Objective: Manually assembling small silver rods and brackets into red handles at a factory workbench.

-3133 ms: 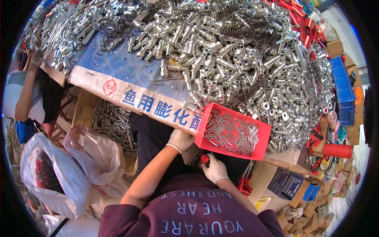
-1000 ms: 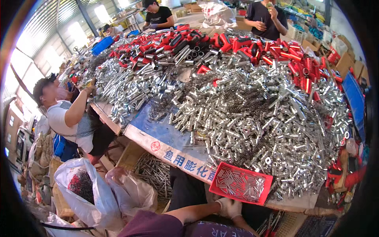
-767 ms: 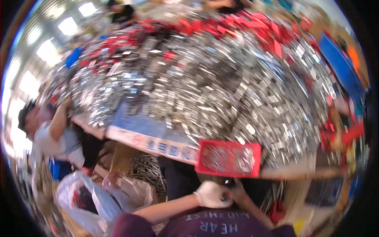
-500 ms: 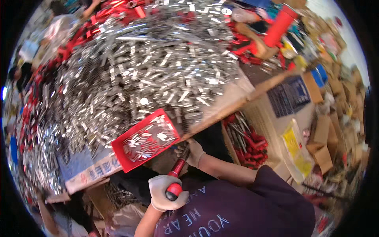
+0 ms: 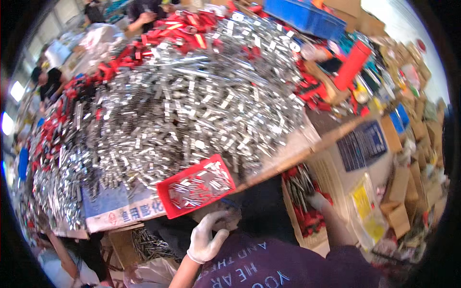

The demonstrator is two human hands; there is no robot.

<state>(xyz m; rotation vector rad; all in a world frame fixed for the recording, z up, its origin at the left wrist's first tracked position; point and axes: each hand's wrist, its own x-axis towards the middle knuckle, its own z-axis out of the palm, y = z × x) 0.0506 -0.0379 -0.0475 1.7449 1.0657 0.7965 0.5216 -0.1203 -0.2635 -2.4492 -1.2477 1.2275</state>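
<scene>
My left hand [image 5: 207, 238], in a white glove, is in front of my shirt just below the red bin. Its fingers are spread and curved, the thumb apart, and nothing is in them. At the right, my right hand [image 5: 318, 201] reaches into a cardboard box [image 5: 294, 211] beside the table. In that box lie several red-handled tools [image 5: 309, 222] with metal shafts. My right fingers are blurred and partly hidden among them. The red plastic bin [image 5: 165, 200], holding small silver metal pieces [image 5: 199, 188], rests at the table's near edge.
A big heap of silver metal parts [image 5: 192, 115] covers the table, with red parts [image 5: 103, 72] along its far side. A red cylinder [image 5: 353, 65] and a blue crate [image 5: 305, 19] stand at the far right. Other people [image 5: 144, 14] work beyond the heap.
The red tool with the rounded end has left my hands. My right hand has moved right into the cardboard box, and my left hand has opened. The view has shifted.
</scene>
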